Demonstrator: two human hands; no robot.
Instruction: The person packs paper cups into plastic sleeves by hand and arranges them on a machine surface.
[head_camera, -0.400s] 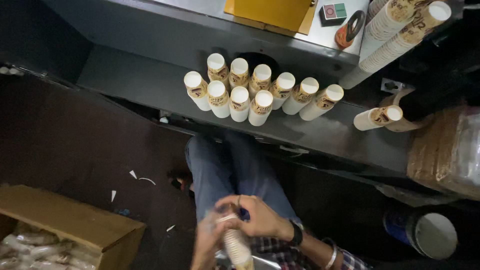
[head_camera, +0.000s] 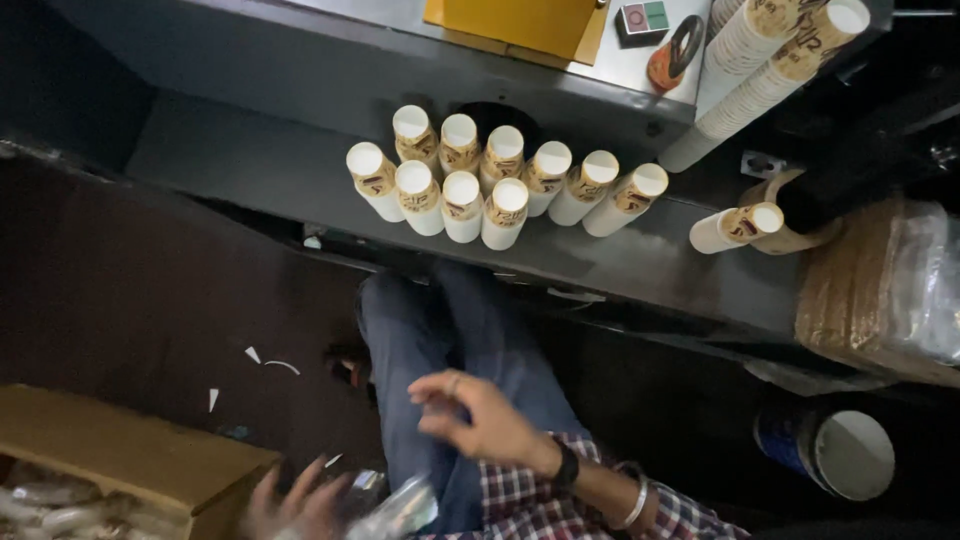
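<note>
My right hand (head_camera: 478, 418) hovers over my jeans-clad lap, fingers loosely apart and nothing in them; a ring, a dark watch and a bangle show on that arm. My left hand (head_camera: 295, 500) is blurred at the bottom edge, fingers spread, beside a crumpled clear plastic sleeve (head_camera: 400, 510). I cannot tell whether it touches or grips the sleeve. Just left of that hand is an open cardboard box (head_camera: 130, 450) with plastic-wrapped bundles inside. Several stacks of paper cups (head_camera: 480, 180) stand on a dark metal ledge (head_camera: 250, 160) ahead of my knees.
One short cup stack (head_camera: 735, 228) lies apart on the ledge's right. Two long cup stacks (head_camera: 770, 60) lean at the top right, by a tape roll (head_camera: 675, 50) and a yellow pad (head_camera: 520, 22). A brown wrapped bundle (head_camera: 880, 290) and a blue bucket (head_camera: 830, 450) are at right.
My hands have come apart: they were together on a plastic-wrapped cup stack in my lap. The left has swung down-left toward the box, and the right is now bare.
</note>
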